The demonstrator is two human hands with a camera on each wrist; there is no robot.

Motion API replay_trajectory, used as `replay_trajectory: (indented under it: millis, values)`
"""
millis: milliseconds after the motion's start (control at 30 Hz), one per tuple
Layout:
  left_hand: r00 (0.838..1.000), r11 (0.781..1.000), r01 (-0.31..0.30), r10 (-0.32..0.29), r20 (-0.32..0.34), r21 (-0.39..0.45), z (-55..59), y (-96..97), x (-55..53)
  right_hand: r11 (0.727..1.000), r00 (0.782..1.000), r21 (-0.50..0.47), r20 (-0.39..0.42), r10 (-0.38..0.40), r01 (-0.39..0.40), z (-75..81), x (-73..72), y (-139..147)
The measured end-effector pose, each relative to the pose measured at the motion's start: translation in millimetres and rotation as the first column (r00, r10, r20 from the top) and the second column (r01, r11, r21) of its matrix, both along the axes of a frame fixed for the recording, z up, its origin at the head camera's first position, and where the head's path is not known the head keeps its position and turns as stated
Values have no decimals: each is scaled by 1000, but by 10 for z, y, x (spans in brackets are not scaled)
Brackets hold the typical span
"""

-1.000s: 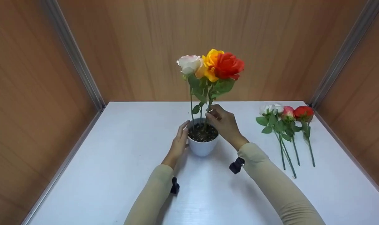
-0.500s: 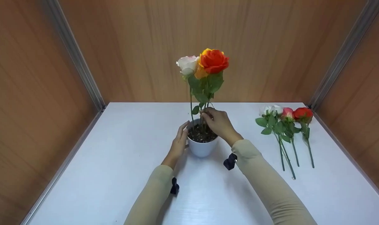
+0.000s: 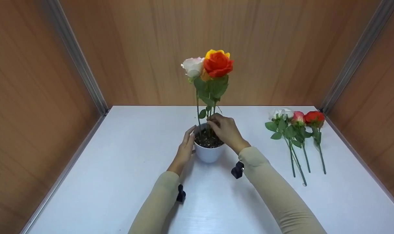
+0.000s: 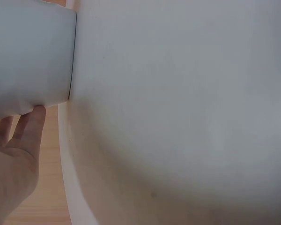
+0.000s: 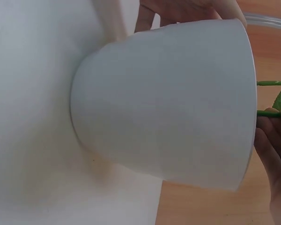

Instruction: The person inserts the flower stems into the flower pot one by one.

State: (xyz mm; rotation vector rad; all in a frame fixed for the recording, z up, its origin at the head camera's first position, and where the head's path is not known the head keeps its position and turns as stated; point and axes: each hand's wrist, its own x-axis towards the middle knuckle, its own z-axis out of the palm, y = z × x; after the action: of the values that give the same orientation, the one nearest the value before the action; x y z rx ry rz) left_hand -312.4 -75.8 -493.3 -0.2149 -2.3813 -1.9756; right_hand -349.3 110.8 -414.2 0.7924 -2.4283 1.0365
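A white pot point(image 3: 209, 156) filled with dark soil point(image 3: 209, 141) stands upright on the table. My left hand point(image 3: 185, 149) rests along its left side; in the left wrist view the fingers point(image 4: 35, 126) lie nearly straight against the pot wall point(image 4: 30, 56). With thumb and fingertips my right hand point(image 3: 228, 132) pinches the green stem of a red rose point(image 3: 218, 65), low down just over the soil. The stem's lower end is hidden behind that hand. A white rose point(image 3: 193, 67) stands in the soil at the left, and a yellow rose point(image 3: 213, 53) shows partly behind the red bloom.
On the right of the white table point(image 3: 128, 162) lie more cut roses with leafy stems: white ones point(image 3: 281, 114), a pink one point(image 3: 298, 117) and a red one point(image 3: 314, 118). Wooden panels point(image 3: 145, 52) enclose the table at the back and both sides.
My right hand has moved left and slightly down, carrying the red rose's stem, so the bloom shifts left across the yellow one. My left hand stays at the pot.
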Motion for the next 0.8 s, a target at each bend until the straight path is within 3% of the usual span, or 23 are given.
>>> replay_trajectory:
  millis: [100, 367, 800]
  values:
    - [1000, 1000, 1, -1, 2, -2, -3, 6, -12, 1000, 999, -6, -16, -28, 28, -18, -10, -15]
    - [1000, 1000, -1, 1, -9, -16, -7, 5, -13, 993, 995, -78, 43, -85, 88, -106, -64, 18]
    - [1000, 1000, 8, -8, 4, -14, 61, -5, 25, 1000, 998, -16, 58, 25, -24, -116, -54, 48]
